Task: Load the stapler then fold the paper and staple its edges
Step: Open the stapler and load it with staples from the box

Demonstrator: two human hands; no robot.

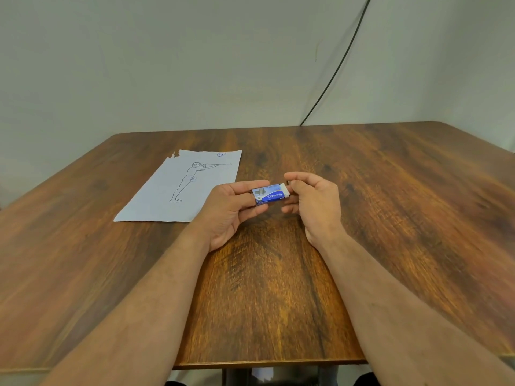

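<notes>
Above the middle of the wooden desk (pixel 278 274), both bare hands hold a small blue staple box (pixel 269 195) clear of the surface. Left hand (pixel 231 210): palm turned up and inward, fingers (pixel 250 184) curled around the left end of the box, thumb under it, so that this end is firmly gripped. Right hand (pixel 315 204): fingers bent, thumb and forefinger pinched at the right end of the box, where a white inner tray or flap (pixel 285 190) shows slightly out of the blue sleeve; whether the pinch closes on this white part or only touches it cannot be told. Box: long axis running left to right, printed face toward the camera, white lettering on blue. Sheet of paper (pixel 178 188): flat and unfolded on the desk to the left of the hands, its near right corner just beside the left wrist, bearing a line drawing of a standing figure and a torn far left corner. Black cable (pixel 338 62): hanging along the wall behind the desk. Stapler: not visible in this view
</notes>
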